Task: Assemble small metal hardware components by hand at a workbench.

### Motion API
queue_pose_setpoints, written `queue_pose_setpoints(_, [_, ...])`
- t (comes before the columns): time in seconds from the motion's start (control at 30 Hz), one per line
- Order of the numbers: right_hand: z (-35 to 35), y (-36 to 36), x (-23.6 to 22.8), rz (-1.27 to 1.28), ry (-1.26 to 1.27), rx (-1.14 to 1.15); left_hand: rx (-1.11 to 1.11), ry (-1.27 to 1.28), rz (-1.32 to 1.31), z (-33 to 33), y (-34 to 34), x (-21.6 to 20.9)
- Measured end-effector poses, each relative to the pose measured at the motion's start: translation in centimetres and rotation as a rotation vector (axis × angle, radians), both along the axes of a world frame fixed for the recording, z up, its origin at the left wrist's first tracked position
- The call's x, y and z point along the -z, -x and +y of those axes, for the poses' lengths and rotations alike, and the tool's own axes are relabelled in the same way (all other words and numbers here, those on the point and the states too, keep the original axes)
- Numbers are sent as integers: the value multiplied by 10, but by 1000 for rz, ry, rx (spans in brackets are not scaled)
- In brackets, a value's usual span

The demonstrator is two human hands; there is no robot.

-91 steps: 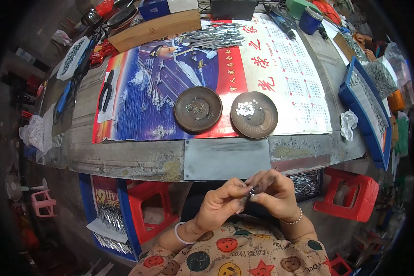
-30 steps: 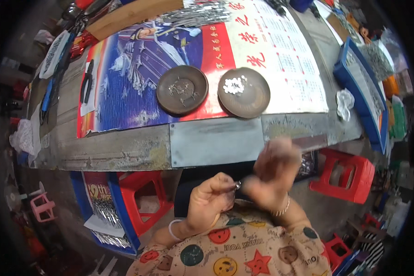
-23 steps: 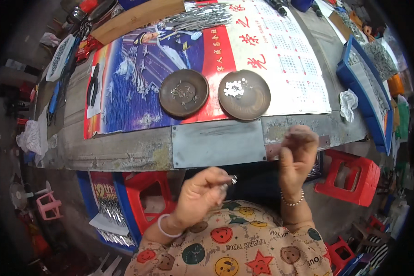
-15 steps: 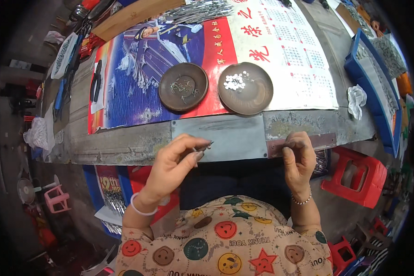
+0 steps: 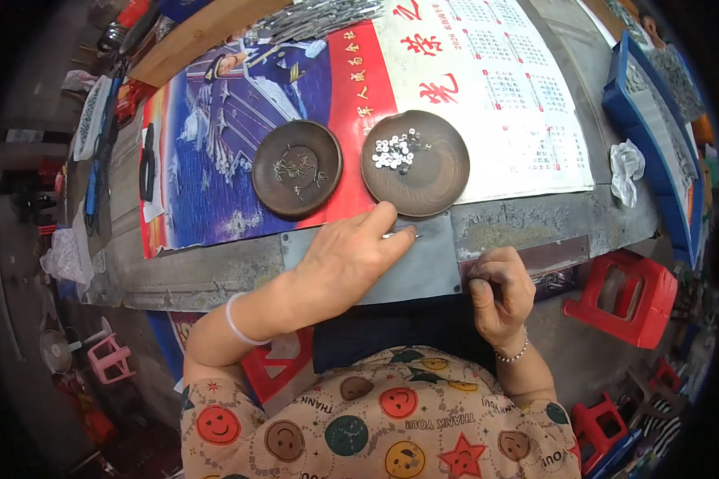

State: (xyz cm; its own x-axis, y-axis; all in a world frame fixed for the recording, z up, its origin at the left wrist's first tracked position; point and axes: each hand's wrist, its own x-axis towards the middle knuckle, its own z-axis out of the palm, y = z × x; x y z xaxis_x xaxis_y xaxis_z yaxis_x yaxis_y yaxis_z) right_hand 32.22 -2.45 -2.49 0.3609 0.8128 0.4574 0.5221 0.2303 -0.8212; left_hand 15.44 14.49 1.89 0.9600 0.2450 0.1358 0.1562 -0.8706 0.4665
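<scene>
My left hand (image 5: 343, 259) reaches over the grey plate (image 5: 295, 249) at the table's front edge, just short of the right-hand bowl. Its thumb and forefinger pinch a small thin metal piece (image 5: 420, 235), whose tip pokes out past the thumb. Small white round parts (image 5: 393, 152) and a few darker bits lie in that brown bowl (image 5: 443, 168). Beside it, a second dark bowl (image 5: 264, 188) holds thin metal bits (image 5: 295, 168). My right hand (image 5: 503, 295) is closed at the table edge, fingers curled against the thumb; anything inside is hidden.
A calendar poster (image 5: 527, 160) covers much of the table. Black-handled pliers (image 5: 147, 164) lie at its left. Metal rods (image 5: 319, 20) and a wooden bar (image 5: 208, 40) are at the back. A blue tray (image 5: 615, 104) and crumpled tissue (image 5: 627, 172) sit right; a red stool (image 5: 623, 299) stands below.
My left hand has moved right and forward, toward the right-hand bowl, still pinching the small piece. My right hand has lowered slightly. The view has shifted a little.
</scene>
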Motion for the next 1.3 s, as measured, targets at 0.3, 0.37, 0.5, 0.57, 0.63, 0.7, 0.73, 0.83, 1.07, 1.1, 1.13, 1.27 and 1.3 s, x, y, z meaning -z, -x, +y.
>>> queue_pose_setpoints(0.3, [4,-1,-2,-78,-15,1,-77,41,170,10,52,-7])
queue_pose_setpoints(0.37, [3,1,-3,-105,-18,-2,-98,70,145,5,47,-10])
queue_pose_setpoints(0.5, [3,3,-10,-48,41,-6,40,39,99,-16,-4,-12])
queue_pose_setpoints(0.57, [1,4,-12,3,59,-31,27,31,93,-14,0,-9])
queue_pose_setpoints(0.63, [-5,7,-18,54,94,-65,27,31,88,-14,6,-8])
queue_pose_setpoints(0.7, [-10,13,-26,38,119,-119,-8,18,107,-11,20,-8])
queue_pose_setpoints(0.73, [-10,20,-28,54,134,-161,-69,30,105,-15,28,-3])
queue_pose_setpoints(0.83, [-4,37,-39,80,166,-234,-188,204,-71,-30,46,5])
queue_pose_setpoints(1.07, [13,65,-48,186,166,-263,-320,1147,-455,-100,71,-5])
queue_pose_setpoints(1.1, [13,69,-45,161,103,-285,-324,1151,-464,-108,73,-3])
queue_pose_setpoints(1.13, [12,73,-42,137,41,-307,-366,1264,-535,-115,73,-1])
queue_pose_setpoints(1.27, [19,83,-35,-45,-168,-229,-375,1312,-828,-135,63,6])
queue_pose_setpoints(1.3, [17,85,-32,-108,-171,-207,-376,1351,-853,-139,63,11])
